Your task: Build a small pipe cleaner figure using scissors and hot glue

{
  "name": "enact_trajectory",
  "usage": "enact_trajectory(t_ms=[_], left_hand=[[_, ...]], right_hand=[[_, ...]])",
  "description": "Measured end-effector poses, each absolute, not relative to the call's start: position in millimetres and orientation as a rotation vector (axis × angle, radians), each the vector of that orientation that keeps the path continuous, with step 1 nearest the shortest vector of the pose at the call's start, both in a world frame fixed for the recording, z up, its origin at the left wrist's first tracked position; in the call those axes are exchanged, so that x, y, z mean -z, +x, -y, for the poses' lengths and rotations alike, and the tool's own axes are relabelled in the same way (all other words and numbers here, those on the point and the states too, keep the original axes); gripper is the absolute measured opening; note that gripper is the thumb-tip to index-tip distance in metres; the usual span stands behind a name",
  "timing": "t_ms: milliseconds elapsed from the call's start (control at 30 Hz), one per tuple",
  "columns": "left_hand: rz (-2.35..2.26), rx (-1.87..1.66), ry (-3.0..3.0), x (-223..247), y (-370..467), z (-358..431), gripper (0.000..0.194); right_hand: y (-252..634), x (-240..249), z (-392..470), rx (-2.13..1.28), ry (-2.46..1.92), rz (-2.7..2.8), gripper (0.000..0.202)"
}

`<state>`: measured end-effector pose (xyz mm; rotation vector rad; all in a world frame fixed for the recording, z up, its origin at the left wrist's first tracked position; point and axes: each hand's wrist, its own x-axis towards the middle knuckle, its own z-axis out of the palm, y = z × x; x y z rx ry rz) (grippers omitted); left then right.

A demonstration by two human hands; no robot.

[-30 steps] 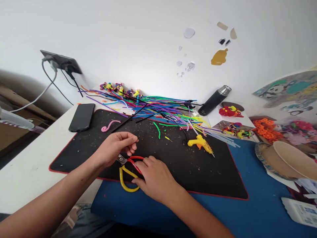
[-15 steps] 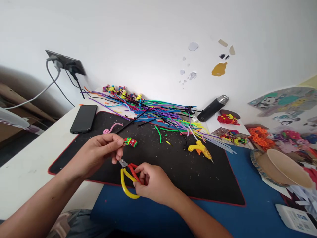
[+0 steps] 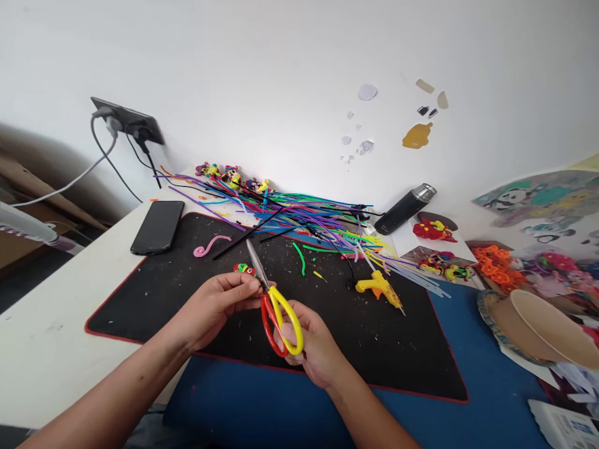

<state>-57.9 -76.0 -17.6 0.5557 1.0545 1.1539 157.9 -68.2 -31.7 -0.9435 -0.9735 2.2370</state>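
Between the thumb and fingers of my left hand (image 3: 224, 302) is a small red and green figure (image 3: 245, 269) with googly eyes, partly hidden by the fingers and the blades. My right hand (image 3: 306, 340) holds scissors (image 3: 294, 324) by their red and yellow handles. Their blades point up and away, close together, beside my left fingertips and the figure. Both hands are above the black mat (image 3: 346, 349). A curled pink stem (image 3: 203, 250) lies on the mat beyond my left hand.
Coloured stems (image 3: 304, 215) are heaped along the wall. A phone (image 3: 158, 227) lies at the left. A yellow glue gun (image 3: 381, 290) rests on the mat, with a black flask (image 3: 405, 209) behind it. Bowls (image 3: 543, 324) stand at the right.
The scissors have turned from low beside my left hand to point upward near the figure. My left hand has moved right and slightly down, and my right hand has shifted right.
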Motion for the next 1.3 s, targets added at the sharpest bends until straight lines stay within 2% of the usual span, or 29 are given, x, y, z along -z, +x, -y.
enact_trajectory(t_ms=[200, 367, 967, 1167, 1300], left_hand=[[-1.068, -1.085, 0.775, 13.6, -39.3, 66.1, 0.035], [-1.087, -1.04, 0.98, 11.3, -32.0, 62.8, 0.031], [-1.141, -1.005, 1.052, -0.6, -22.4, 45.6, 0.032], [-1.224, -0.939, 1.185, -7.3, -19.8, 46.0, 0.038], [-1.162, -0.896, 1.198, -8.6, -14.8, 47.6, 0.037]], right_hand=[[169.1, 40.5, 62.1, -2.156, -0.879, 0.989, 0.06], [172.6, 47.3, 57.3, -2.127, -0.838, 1.036, 0.056], [183.1, 41.6, 45.6, -2.093, -0.635, 0.992, 0.055], [183.1, 38.9, 38.1, -1.976, -0.751, 0.983, 0.039], [178.7, 39.9, 34.7, -1.986, -0.752, 0.914, 0.04]])
